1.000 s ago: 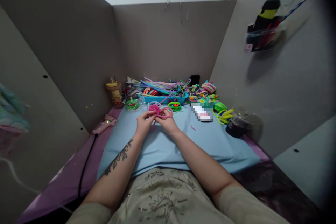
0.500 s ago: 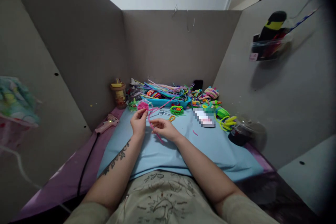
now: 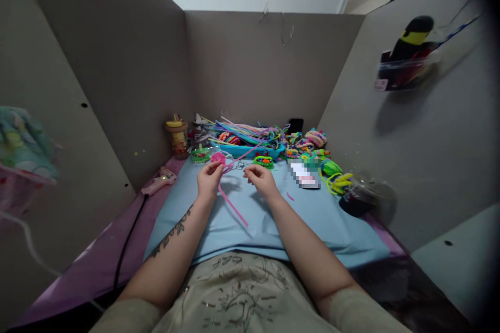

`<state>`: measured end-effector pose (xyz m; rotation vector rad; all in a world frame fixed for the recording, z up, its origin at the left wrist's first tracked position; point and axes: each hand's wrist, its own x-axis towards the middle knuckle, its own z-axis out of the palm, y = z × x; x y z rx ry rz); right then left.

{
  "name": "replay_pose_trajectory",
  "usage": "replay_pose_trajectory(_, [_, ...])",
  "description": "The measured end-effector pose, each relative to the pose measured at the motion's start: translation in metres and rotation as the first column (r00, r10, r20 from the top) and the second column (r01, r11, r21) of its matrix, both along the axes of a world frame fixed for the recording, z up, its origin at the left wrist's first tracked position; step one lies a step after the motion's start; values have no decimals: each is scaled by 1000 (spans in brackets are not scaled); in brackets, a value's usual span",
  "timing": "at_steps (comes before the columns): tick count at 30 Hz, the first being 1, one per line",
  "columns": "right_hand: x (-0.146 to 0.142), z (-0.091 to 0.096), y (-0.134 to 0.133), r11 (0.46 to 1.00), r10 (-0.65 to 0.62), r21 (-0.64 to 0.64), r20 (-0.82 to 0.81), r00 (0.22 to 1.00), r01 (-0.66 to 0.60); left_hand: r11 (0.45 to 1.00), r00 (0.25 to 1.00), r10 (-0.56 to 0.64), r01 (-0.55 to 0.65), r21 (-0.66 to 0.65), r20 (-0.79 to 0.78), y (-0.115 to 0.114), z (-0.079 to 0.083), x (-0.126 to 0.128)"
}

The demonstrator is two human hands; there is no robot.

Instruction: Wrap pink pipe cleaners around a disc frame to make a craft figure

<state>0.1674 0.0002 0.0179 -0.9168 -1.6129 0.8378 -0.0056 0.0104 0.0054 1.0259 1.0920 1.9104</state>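
My left hand pinches a pink pipe-cleaner piece, a round coiled shape above its fingertips. From it one pink stem hangs down to the right, and another slants up toward the tray. Just to the right, my right hand is raised with thumb and fingers pressed together, apart from the hanging stem. Whether it grips something thin is too small to see. Behind its fingertips lie scissors on the light blue cloth, with a green coiled pipe-cleaner piece beside them.
A blue tray of colourful pipe cleaners stands at the back. To its right lie finished-looking fuzzy pieces, a pixelated phone and a dark jar. On the left are a tumbler and a pink corded tool. Grey panels enclose the table.
My right hand has moved right and slightly up, away from the pink stem, and its fingers have closed together. The stem now hangs longer and free; the left hand keeps its pinch.
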Motion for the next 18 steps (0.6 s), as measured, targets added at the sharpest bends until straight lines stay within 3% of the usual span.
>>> replay_pose_trajectory(3, [-10, -4, -1, 978, -158, 136, 6, 987, 155, 997, 995, -82, 82, -3, -64, -7, 3, 9])
replay_pose_trajectory(7, [-18, -6, -4, 947, -211, 258, 50, 976, 192, 988, 980, -154, 153, -15, -129, -15, 5, 17])
replay_pose_trajectory(14, [-18, -8, 3, 905, -318, 310, 37, 947, 292, 975, 961, -221, 218, -39, -164, -15, 3, 15])
replay_pose_trajectory(18, [-21, -9, 3, 906, -311, 317, 50, 949, 281, 975, 964, -220, 217, -37, -146, -14, 2, 16])
